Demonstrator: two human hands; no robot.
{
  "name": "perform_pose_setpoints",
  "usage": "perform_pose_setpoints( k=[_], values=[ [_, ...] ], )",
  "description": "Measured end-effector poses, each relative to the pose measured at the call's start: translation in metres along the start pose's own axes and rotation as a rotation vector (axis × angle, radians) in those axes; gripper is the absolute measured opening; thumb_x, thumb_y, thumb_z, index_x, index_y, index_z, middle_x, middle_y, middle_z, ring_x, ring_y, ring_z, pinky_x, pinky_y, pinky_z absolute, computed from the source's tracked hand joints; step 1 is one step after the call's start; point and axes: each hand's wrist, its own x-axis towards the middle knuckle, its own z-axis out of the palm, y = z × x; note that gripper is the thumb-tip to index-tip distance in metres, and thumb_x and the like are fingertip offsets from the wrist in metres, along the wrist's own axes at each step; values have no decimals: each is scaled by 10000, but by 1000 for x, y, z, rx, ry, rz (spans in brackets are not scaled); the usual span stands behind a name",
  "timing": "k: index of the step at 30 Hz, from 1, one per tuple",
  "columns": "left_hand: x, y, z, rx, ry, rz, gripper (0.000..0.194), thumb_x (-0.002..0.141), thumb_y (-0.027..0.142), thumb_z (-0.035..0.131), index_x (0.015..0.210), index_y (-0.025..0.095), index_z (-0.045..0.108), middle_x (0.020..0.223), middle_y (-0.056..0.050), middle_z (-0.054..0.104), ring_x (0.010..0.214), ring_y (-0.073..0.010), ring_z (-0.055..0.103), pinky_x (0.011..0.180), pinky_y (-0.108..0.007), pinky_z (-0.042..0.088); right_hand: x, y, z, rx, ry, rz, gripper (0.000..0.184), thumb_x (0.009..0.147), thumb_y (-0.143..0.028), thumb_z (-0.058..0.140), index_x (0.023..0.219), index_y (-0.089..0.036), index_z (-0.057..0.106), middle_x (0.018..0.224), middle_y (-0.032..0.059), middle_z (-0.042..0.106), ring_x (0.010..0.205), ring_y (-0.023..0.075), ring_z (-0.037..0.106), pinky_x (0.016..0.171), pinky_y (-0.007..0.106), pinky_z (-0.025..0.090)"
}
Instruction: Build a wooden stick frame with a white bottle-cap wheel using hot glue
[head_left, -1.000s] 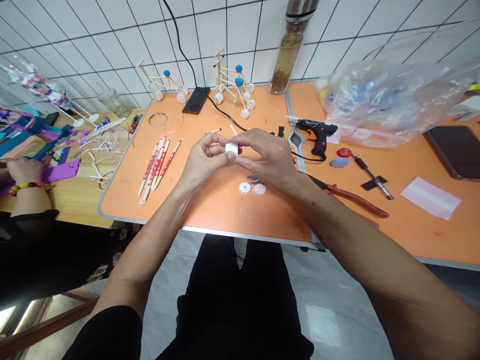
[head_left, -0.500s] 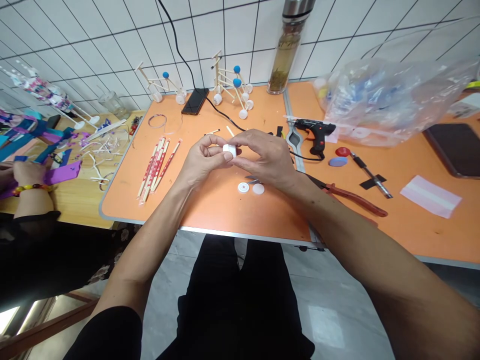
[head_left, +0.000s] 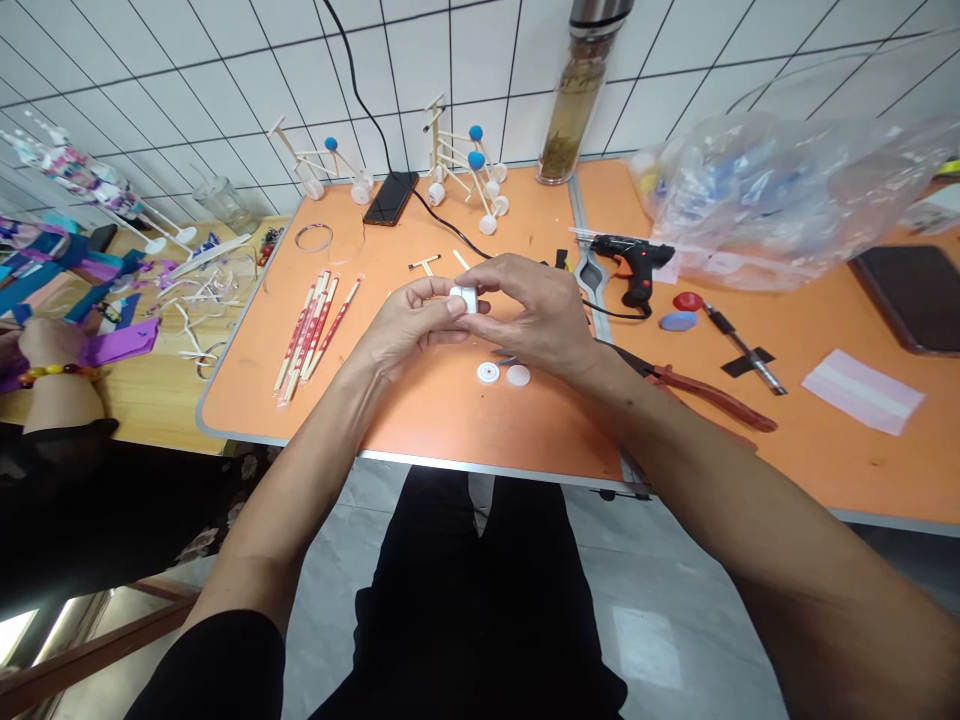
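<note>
Between the fingertips of both hands is a small white round piece [head_left: 469,298], like a bottle cap or toy wheel. My left hand [head_left: 409,325] pinches it from the left, thumb on its near side. Fingers of my right hand [head_left: 536,310] close on it from the right. Below the hands, on the orange table [head_left: 420,420], lie a white disc with a ringed centre [head_left: 488,372] and a plain pale disc [head_left: 517,375]. A metal tip shows partly under my right hand. Just beyond the hands is a small T-shaped stick piece [head_left: 426,264].
Wrapped chopsticks [head_left: 306,335] lie left. Stick models with blue balls [head_left: 465,165], a phone [head_left: 390,198] and a tea bottle [head_left: 574,110] stand behind. Rightward are a glue gun [head_left: 634,262], pliers [head_left: 705,395], a pen [head_left: 742,345] and a plastic bag [head_left: 787,200]. A co-worker's hand [head_left: 52,342] handles purple material.
The white piece has turned slightly in my fingers and shifted a little right. My left thumb has moved up onto it. The T-shaped stick piece shows more now.
</note>
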Motion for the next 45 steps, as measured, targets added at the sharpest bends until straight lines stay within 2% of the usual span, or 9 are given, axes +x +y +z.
perform_pose_setpoints(
  k=[5, 15, 20, 25, 29, 31, 37, 41, 45],
  values=[
    [-2, 3, -2, 3, -25, -95, 651, 728, 682, 1079, 1051, 170, 839, 1013, -106, 919, 914, -239, 919, 790, -263, 729, 0, 1, -1, -25, -14, 35, 214, 1072, -434, 811, 1211, -274, 831, 1151, 44, 892, 1012, 223, 839, 944, 393, 675],
    [-3, 6, -3, 63, -7, -145, 634, 664, 639, 1117, 996, 160, 868, 998, -124, 917, 910, -254, 921, 735, -251, 708, -2, 6, 0, -64, -65, -42, 218, 1130, -475, 739, 1225, -291, 808, 1075, 32, 867, 1045, 238, 839, 944, 407, 659],
    [-3, 6, -1, 94, -5, -130, 594, 645, 622, 1119, 920, 170, 850, 994, -103, 912, 900, -234, 905, 729, -258, 701, -2, 3, 0, -82, -77, -67, 190, 1147, -442, 725, 1234, -291, 801, 1089, 31, 869, 1061, 234, 843, 955, 398, 659],
    [-2, 4, 4, 104, 39, -32, 582, 647, 586, 1120, 935, 173, 829, 999, -96, 909, 922, -220, 899, 755, -252, 686, -2, 6, 0, -98, -61, -98, 205, 1147, -435, 730, 1277, -291, 794, 1137, 41, 883, 1092, 241, 852, 971, 411, 675],
    [-1, 4, 2, 130, 78, 80, 614, 677, 613, 1100, 991, 176, 804, 1017, -111, 912, 1035, -272, 910, 825, -307, 706, -1, 9, -6, -110, -139, -37, 441, 1098, -569, 759, 1451, -304, 767, 1365, 88, 862, 1277, 318, 824, 1096, 522, 682],
    [0, 3, 0, 162, 117, 144, 631, 686, 618, 1096, 1035, 183, 801, 1012, -103, 914, 1011, -260, 907, 834, -315, 707, 1, 7, -10, -98, -125, 15, 517, 1069, -605, 776, 1491, -306, 759, 1424, 102, 843, 1329, 343, 804, 1131, 559, 677],
    [4, -4, 1, 277, 186, 306, 583, 686, 552, 1108, 1035, 210, 790, 961, -49, 893, 865, -179, 852, 786, -268, 651, 4, 4, -12, 41, 96, 241, 298, 1167, -485, 636, 1256, -284, 838, 1186, 59, 885, 1056, 230, 838, 950, 417, 702],
    [2, -6, 7, 332, 220, 309, 539, 728, 534, 1083, 1049, 217, 788, 955, -42, 868, 887, -179, 825, 802, -274, 627, 6, 5, -8, 159, 105, 391, 247, 1122, -456, 700, 1127, -250, 835, 1024, 34, 863, 925, 192, 825, 869, 363, 697],
    [1, -6, 8, 322, 206, 302, 533, 742, 530, 1067, 1071, 220, 784, 979, -50, 862, 924, -192, 820, 831, -293, 630, 7, 6, -8, 237, 112, 452, 187, 1097, -412, 706, 1093, -249, 796, 991, 20, 842, 899, 169, 828, 857, 344, 713]
  ],
)
